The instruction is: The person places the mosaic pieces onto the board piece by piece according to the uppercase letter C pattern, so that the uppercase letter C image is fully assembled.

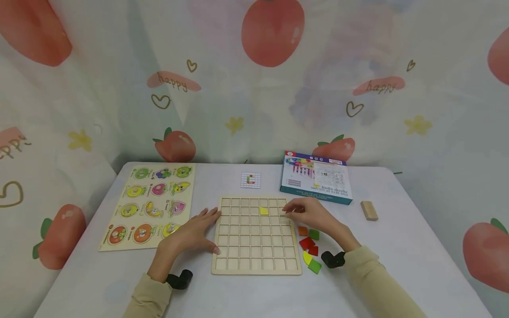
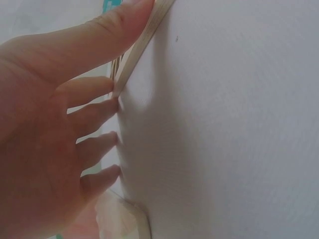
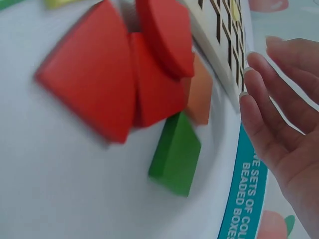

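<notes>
The pale wooden grid board [image 1: 256, 238] lies flat mid-table before me, its square cells bare but for one yellow piece [image 1: 264, 211] in the upper rows; my left hand [image 1: 195, 232] rests spread along its left edge, fingers straight; my right hand [image 1: 308, 214] sits relaxed at its upper right corner, holding nothing; loose red, orange and green pieces [image 1: 309, 247] crowd the right edge; the near edge has open tabletop.
</notes>
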The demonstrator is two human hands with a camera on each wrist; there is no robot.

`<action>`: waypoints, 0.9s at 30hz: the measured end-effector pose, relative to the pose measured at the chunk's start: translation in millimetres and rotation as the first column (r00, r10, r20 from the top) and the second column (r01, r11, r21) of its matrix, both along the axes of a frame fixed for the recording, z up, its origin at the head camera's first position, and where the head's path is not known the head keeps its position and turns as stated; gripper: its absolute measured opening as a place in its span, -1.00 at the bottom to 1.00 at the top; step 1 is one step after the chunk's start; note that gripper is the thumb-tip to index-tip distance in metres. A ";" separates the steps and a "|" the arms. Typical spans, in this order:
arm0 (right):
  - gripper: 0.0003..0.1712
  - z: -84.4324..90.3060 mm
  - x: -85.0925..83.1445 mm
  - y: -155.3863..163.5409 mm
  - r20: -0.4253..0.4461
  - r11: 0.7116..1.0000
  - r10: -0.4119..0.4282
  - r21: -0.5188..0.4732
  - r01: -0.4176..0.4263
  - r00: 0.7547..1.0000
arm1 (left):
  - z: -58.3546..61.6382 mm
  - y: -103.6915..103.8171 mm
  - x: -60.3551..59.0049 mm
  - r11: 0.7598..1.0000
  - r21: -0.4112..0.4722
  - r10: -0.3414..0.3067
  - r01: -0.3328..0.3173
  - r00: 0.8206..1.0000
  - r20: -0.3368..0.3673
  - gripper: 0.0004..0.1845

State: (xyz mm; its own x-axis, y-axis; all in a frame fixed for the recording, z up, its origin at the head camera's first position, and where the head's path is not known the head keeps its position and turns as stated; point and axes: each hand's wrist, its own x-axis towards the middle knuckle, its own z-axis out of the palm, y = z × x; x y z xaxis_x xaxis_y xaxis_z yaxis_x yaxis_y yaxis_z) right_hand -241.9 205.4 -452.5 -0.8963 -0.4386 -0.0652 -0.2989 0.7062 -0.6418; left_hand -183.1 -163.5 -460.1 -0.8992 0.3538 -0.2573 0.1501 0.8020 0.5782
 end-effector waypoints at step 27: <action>-0.80 -8.4 39.3 51.6 -0.007 0.997 -0.050 0.059 0.051 0.999 | 1.5 -0.5 1.5 1.000 -0.005 -0.009 0.009 1.000 0.005 0.15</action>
